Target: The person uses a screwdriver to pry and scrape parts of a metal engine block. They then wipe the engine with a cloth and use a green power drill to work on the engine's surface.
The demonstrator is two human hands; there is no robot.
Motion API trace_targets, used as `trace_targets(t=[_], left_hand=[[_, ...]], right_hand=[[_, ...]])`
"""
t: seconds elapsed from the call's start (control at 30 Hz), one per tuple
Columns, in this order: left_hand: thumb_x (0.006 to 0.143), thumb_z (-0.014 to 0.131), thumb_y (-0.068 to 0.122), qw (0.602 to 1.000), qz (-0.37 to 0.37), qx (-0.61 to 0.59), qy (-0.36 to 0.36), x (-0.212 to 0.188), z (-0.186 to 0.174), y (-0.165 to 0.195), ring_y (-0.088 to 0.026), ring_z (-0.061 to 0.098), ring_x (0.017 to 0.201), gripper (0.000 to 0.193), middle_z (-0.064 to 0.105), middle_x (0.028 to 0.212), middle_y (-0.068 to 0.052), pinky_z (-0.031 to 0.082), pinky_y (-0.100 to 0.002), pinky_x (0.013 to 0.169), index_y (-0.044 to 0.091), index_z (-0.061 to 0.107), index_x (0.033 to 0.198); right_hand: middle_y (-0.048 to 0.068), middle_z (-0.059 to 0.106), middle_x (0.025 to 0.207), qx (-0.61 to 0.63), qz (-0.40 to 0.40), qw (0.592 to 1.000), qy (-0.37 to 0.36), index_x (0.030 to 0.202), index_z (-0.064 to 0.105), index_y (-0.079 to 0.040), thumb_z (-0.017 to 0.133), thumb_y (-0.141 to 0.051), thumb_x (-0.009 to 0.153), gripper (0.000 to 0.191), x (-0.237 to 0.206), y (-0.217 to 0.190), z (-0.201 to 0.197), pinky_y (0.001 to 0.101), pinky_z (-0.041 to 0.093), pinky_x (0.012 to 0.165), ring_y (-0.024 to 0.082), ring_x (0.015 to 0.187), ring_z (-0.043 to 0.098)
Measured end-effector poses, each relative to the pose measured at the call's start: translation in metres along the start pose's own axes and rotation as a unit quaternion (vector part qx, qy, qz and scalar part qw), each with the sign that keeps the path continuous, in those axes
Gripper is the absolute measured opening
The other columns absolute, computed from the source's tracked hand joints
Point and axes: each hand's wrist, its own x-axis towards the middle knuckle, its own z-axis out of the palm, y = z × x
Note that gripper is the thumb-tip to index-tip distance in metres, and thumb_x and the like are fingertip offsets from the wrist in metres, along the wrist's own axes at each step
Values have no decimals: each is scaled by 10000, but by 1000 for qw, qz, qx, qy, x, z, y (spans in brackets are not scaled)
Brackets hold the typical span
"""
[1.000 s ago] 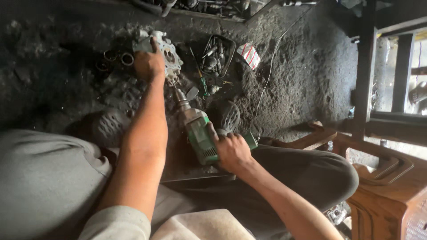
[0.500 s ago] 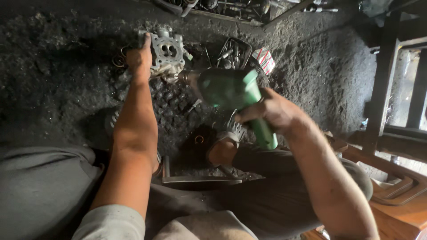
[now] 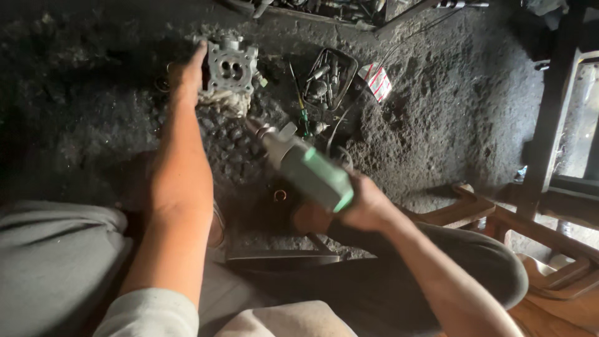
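A green power driver (image 3: 309,171) is gripped with closed fingers by the right hand (image 3: 365,206), raised above the dirt floor (image 3: 449,112). Farther off, a grey metal engine casting (image 3: 232,65) is steadied on the floor by the left hand (image 3: 185,78); its finger state cannot be told. Slippage of the casting is judged possible, the support being loose soil.

The dark, oily, crumbly dirt floor (image 3: 437,118) fills most of the view, lumpy and nearly black in the shade at the left. Along the top edge lies a heap of grimy metal scrap (image 3: 324,7). At the right stands brown wooden furniture with curved, carved rails (image 3: 549,249), and beside it a dark upright post (image 3: 549,106). Pale daylight (image 3: 577,118) comes in at the far right.
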Motion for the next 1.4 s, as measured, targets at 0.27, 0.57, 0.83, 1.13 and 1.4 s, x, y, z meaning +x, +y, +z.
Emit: trace_targets(t=[0.27, 0.57, 0.83, 1.13, 1.4], left_hand=[[732, 803, 673, 998, -56, 32, 8, -3, -5, -5, -219, 668, 1184, 914, 697, 1315, -136, 502, -337, 1021, -47, 656, 1274], [736, 852, 628, 1000, -13, 15, 4, -3, -4, -1, -205, 644, 1211, 908, 667, 1350, -131, 489, -320, 1024, -54, 630, 1293], [782, 826, 630, 996, 50, 67, -20, -1, -7, 5, -247, 633, 1242, 838, 664, 1353, -148, 475, -352, 1039, -12, 650, 1291], [732, 781, 716, 984, -24, 168, -51, -1, -8, 25, -259, 634, 1246, 933, 661, 1342, -176, 470, -364, 1044, -14, 647, 1297], [786, 785, 779, 960, -2, 280, -12, 12, 11, 25, -395, 569, 1265, 1053, 566, 1338, -341, 457, -415, 1028, -124, 576, 1285]], right_hand=[[214, 702, 1022, -293, -61, 954, -22, 1565, 286, 13, 850, -278, 582, 1170, -12, -25, 97, 455, 539, 844, 391, 965, 681], [195, 690, 1039, -391, -103, 914, -26, 1528, 335, -6, 751, -289, 747, 929, -11, -29, 110, 464, 520, 877, 357, 1006, 660], [126, 718, 1009, -499, -226, 835, -51, 1566, 444, -151, 641, -189, 862, 732, 8, -11, -2, 378, 536, 809, 261, 906, 707], [24, 750, 987, -666, -327, 669, 42, 1550, 446, -282, 628, -293, 824, 748, 26, 34, -20, 352, 527, 906, 215, 977, 714], [84, 743, 1023, -607, -250, 750, -80, 1448, 520, -100, 709, -198, 806, 676, 21, -27, 27, 359, 537, 875, 242, 970, 717]])
